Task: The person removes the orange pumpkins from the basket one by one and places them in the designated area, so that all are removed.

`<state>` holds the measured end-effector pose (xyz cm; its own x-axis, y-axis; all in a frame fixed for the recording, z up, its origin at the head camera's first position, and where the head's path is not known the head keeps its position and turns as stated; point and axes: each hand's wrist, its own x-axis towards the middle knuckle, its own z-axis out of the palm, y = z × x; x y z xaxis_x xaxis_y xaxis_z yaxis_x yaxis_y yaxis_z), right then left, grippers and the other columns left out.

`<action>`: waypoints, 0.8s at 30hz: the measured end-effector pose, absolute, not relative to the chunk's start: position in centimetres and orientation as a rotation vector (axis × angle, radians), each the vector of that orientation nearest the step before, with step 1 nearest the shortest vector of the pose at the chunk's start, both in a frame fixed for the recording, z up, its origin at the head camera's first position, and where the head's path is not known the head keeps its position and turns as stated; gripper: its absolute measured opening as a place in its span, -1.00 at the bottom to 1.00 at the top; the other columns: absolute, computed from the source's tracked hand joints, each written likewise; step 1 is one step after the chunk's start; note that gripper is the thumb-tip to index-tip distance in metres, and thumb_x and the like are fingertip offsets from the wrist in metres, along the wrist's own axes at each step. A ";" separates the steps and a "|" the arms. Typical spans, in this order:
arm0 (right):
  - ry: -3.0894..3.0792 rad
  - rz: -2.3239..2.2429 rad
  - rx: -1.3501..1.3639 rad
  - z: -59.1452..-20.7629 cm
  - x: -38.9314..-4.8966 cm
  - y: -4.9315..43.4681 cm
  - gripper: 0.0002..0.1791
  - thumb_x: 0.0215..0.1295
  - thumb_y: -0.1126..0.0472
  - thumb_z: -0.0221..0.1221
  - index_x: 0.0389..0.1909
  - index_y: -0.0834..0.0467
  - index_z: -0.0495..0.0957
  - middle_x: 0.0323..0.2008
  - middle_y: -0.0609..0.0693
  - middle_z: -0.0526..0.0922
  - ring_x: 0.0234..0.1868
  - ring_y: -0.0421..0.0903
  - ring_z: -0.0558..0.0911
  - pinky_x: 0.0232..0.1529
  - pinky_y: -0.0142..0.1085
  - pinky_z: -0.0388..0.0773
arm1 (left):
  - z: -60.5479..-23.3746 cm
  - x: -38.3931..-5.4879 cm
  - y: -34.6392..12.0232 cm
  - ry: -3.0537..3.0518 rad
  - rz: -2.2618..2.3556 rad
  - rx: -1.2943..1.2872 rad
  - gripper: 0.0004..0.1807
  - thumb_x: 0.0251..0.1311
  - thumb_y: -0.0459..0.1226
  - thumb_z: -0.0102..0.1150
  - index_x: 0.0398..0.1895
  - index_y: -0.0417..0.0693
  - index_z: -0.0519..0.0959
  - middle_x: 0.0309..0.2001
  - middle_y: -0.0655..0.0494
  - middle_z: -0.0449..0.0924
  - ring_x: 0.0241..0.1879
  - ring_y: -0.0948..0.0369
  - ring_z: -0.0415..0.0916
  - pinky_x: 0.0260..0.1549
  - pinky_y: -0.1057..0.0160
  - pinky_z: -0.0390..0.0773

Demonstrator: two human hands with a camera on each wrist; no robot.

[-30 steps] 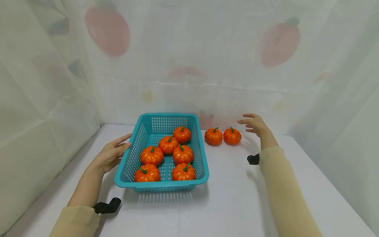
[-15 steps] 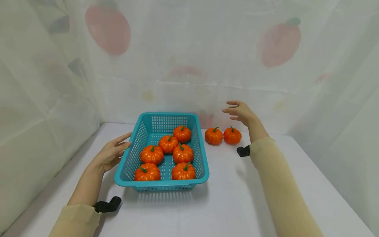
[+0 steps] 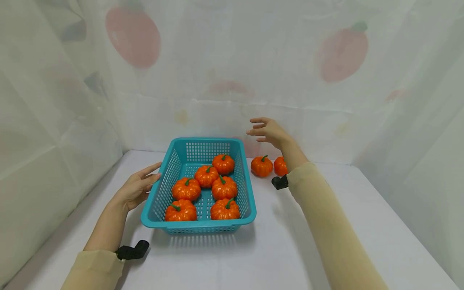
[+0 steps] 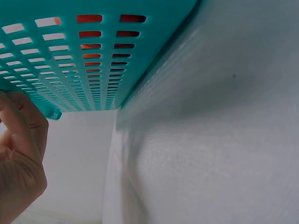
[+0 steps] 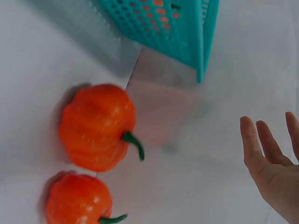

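A teal perforated plastic basket (image 3: 203, 226) holds several small orange pumpkins (image 3: 186, 189) with green stems. At its left rim, my left hand (image 3: 135, 188) grips the edge with thumb and fingers; the left wrist view shows fingers (image 4: 28, 121) at the rim's underside. My right hand (image 3: 272, 132) is in the air behind the basket's right side, fingers apart and holding nothing. Below it on the table are two loose pumpkins, one (image 3: 261, 166) beside the basket and another (image 3: 280, 166) partly hidden by the right forearm. Both also show in the right wrist view, away from the right hand (image 5: 275, 172).
A white cloth covers the table (image 3: 232, 266). Pale curtains (image 3: 232, 72) with faded fruit prints hang behind and along both sides. Black wrist cameras are strapped at the left cuff (image 3: 132, 250) and right cuff (image 3: 280, 182).
My right hand has moved left and slightly up, from beside the loose pumpkins to above and behind them. The left hand, basket and pumpkins have stayed in place.
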<state>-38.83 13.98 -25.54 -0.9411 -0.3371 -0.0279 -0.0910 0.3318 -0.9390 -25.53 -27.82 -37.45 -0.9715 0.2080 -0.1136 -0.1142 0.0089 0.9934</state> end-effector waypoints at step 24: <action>2.113 -1.630 -0.581 -26.9 -37.5 3.8 -0.37 0.29 0.24 0.29 0.37 0.00 0.36 0.42 0.13 0.34 0.36 0.15 0.47 0.41 0.12 0.36 | -37.9 -25.5 -27.8 2.015 2.093 0.097 -0.21 0.46 -0.14 0.01 0.61 0.01 -0.13 -0.19 0.30 0.62 -0.31 0.38 0.69 -0.21 0.34 0.71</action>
